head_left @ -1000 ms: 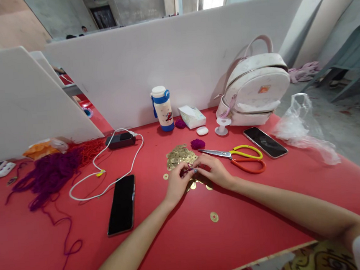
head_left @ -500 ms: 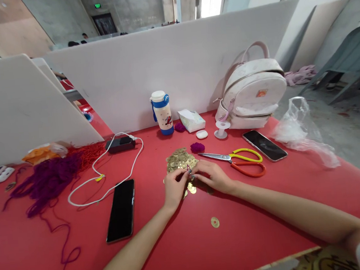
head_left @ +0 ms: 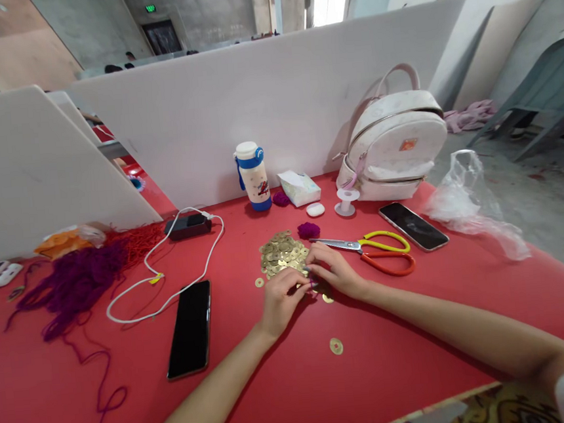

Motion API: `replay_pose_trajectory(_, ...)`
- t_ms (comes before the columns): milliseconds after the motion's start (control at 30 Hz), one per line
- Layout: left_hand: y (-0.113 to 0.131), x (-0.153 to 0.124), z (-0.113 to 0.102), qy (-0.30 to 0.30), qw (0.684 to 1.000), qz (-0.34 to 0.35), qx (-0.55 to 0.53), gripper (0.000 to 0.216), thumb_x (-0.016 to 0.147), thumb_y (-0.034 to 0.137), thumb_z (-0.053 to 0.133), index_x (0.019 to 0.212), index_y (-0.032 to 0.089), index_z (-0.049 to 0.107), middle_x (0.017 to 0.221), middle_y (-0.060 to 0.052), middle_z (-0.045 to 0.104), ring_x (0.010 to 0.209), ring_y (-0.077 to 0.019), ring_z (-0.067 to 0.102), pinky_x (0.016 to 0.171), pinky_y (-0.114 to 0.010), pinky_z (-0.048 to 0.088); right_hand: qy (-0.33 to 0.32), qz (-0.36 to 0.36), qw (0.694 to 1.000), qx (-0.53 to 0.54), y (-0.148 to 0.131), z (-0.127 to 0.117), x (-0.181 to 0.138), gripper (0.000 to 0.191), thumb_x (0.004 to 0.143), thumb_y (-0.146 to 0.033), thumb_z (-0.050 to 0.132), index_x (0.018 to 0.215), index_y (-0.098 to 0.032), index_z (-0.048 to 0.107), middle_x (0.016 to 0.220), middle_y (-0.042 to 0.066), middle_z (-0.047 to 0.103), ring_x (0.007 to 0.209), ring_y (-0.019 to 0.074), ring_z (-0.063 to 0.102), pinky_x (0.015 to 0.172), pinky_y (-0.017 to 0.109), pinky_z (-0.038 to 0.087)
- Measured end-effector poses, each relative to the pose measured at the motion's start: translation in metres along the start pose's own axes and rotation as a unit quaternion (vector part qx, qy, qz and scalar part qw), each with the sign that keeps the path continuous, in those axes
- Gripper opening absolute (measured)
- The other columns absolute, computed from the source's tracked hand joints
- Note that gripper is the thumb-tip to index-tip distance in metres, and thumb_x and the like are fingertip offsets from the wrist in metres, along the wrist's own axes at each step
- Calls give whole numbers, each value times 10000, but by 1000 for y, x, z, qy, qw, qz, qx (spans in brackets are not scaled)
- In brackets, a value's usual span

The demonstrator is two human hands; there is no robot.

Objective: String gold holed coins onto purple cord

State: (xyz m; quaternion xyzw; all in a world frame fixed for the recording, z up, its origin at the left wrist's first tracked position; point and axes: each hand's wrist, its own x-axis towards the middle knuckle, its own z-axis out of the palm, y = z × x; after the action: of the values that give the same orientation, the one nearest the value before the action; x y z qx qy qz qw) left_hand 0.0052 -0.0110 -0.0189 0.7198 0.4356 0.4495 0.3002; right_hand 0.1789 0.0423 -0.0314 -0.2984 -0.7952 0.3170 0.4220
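Note:
My left hand (head_left: 284,298) and my right hand (head_left: 335,270) meet over the red table, fingertips pinched close together. Between them shows a short bit of purple yarn (head_left: 311,281), gripped by both; whether a coin is on it, I cannot tell. Just behind the fingers lies a heap of brass coins (head_left: 281,251), partly covered by my hands. One loose coin (head_left: 336,346) with a square hole lies nearer to me, and another (head_left: 259,282) lies left of the heap. A small ball of purple yarn (head_left: 309,230) sits beyond my right hand.
Scissors (head_left: 384,245) with yellow and red handles lie right of my hands, near a phone (head_left: 414,226). A second phone (head_left: 189,329) and a white cable (head_left: 118,318) are to the left, with tangled purple yarn (head_left: 78,282). A bottle (head_left: 254,178) and backpack (head_left: 394,142) stand behind.
Both hands have shifted slightly right and toward me, uncovering more of the coin heap and the loose coin at its left. The yarn has moved with the fingertips.

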Motion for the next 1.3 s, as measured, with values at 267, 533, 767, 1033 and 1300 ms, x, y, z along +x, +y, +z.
replay_pose_trajectory(267,-2,7,-1,93,988,-62,-107,124,758,244,728,651,197,685,679,-20,640,676,-164,587,640,-266,440,-63,-12,998,-1,-1,0,-1,229,984,-315,427,799,-210,513,806,34,556,789,184,523,702,299,420)
replay_pose_trajectory(533,-11,10,-2,85,973,-110,-182,62,717,211,741,661,185,731,685,-25,647,686,-152,588,652,-253,443,-80,-20,996,-16,1,0,-2,278,995,-366,392,808,-205,520,828,44,560,781,181,535,700,297,441)
replay_pose_trajectory(767,-14,12,1,108,970,-126,-180,79,724,211,715,659,170,699,692,-18,629,683,-146,578,638,-245,440,-127,-14,988,-87,1,0,-2,177,964,-322,470,854,-203,539,846,42,577,767,177,534,676,274,420)
replay_pose_trajectory(1033,-14,13,1,71,981,-124,-128,98,735,234,720,657,175,721,708,-38,660,713,-163,612,664,-261,485,-66,-20,997,-38,2,-3,-5,285,1006,-324,366,834,-204,559,809,43,596,763,176,548,695,282,410)
replay_pose_trajectory(1300,-8,9,1,12,941,-205,-270,257,663,397,794,681,147,733,1132,-89,622,556,-112,628,467,-309,584,-28,22,999,9,3,-1,-3,289,995,-333,391,783,-198,533,776,30,593,720,165,545,673,279,421)
